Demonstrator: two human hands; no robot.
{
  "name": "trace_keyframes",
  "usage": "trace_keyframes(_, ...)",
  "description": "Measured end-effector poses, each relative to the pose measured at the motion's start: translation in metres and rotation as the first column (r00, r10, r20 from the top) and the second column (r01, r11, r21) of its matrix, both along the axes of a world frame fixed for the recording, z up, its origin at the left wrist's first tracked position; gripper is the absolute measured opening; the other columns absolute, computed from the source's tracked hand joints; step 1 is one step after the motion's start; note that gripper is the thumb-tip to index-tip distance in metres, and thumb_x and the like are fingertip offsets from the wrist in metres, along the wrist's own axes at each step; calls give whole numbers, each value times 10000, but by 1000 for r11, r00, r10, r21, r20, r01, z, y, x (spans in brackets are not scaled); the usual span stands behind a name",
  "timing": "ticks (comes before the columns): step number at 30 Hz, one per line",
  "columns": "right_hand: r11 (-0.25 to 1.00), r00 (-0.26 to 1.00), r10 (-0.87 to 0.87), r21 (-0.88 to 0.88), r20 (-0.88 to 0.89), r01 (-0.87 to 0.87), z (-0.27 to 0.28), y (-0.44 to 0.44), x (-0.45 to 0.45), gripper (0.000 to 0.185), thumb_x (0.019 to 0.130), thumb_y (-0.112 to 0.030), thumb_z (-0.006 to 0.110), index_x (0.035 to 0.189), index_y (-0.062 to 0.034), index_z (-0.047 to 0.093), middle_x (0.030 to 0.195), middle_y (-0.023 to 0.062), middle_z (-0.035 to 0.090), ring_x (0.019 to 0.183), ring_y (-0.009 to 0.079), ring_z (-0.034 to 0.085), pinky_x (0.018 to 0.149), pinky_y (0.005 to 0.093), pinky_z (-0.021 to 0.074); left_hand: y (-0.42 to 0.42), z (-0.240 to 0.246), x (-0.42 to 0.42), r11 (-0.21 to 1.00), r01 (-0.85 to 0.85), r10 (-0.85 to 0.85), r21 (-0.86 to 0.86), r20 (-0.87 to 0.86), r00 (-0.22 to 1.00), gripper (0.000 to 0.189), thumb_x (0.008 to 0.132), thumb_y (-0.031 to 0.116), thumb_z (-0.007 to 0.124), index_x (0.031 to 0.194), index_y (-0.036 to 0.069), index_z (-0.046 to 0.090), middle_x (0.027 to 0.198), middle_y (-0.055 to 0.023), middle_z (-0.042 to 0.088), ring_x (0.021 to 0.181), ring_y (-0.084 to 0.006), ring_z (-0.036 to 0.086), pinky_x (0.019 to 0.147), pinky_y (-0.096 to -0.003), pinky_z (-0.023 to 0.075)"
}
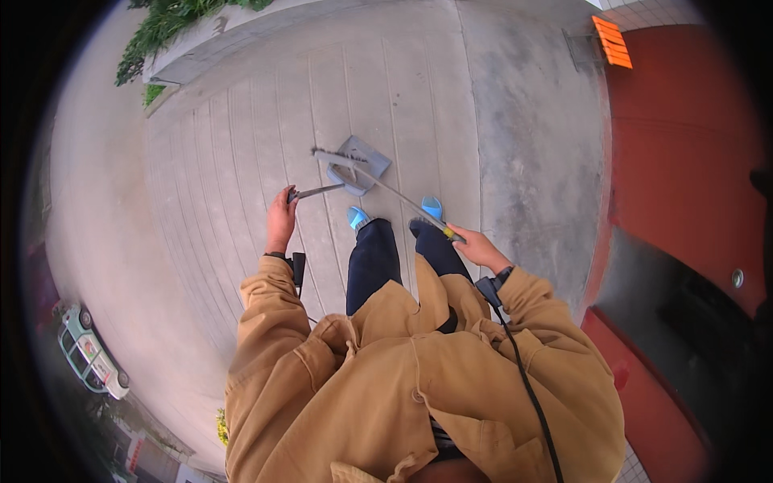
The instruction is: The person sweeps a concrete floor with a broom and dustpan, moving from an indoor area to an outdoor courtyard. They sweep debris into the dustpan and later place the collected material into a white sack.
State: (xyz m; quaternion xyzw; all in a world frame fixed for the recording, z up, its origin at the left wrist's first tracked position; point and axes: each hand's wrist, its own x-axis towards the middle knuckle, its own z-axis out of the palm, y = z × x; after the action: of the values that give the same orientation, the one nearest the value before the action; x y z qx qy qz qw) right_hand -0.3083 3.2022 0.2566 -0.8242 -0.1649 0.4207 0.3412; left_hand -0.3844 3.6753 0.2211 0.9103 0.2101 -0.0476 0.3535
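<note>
My left hand is closed around the top of the dustpan's handle. The grey long-handled dustpan is in front of my feet, low over the concrete. In my right hand is the upper end of a broom's pole, near a yellow band. The broom head, with dark bristles along its far side, crosses over the dustpan. Small bits seem to lie in the pan, but they are too small to make out.
Grooved concrete paving spreads around my blue-covered shoes. A raised planter with greenery edges the far left. To the right are a red wall, an orange slatted seat and a dark doorway. A car stands far left.
</note>
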Motion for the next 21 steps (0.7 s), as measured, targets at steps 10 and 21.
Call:
trace_keyframes(10, 763, 826, -510, -315, 241, 564, 72, 13, -67, 533, 888, -134, 501, 1391, -218, 346, 603, 59, 506, 423, 147, 458, 406, 309, 404, 64, 59, 24, 922, 379, -378, -75, 25, 925, 314, 811, 80, 579, 1123, 79, 540, 997, -137, 596, 922, -336, 561, 778, -399, 458)
trace_keyframes(21, 762, 573, -614, -218, -543, 610, 102, 79, -47, 503, 910, -137, 494, 1386, -234, 363, 535, -33, 355, 377, 86, 319, 332, 260, 287, 104, 35, 52, 919, 391, -392, -55, -4, 920, 332, 797, 85, 597, 1125, 96, 547, 999, -124, 615, 934, -328, 565, 792, -399, 462)
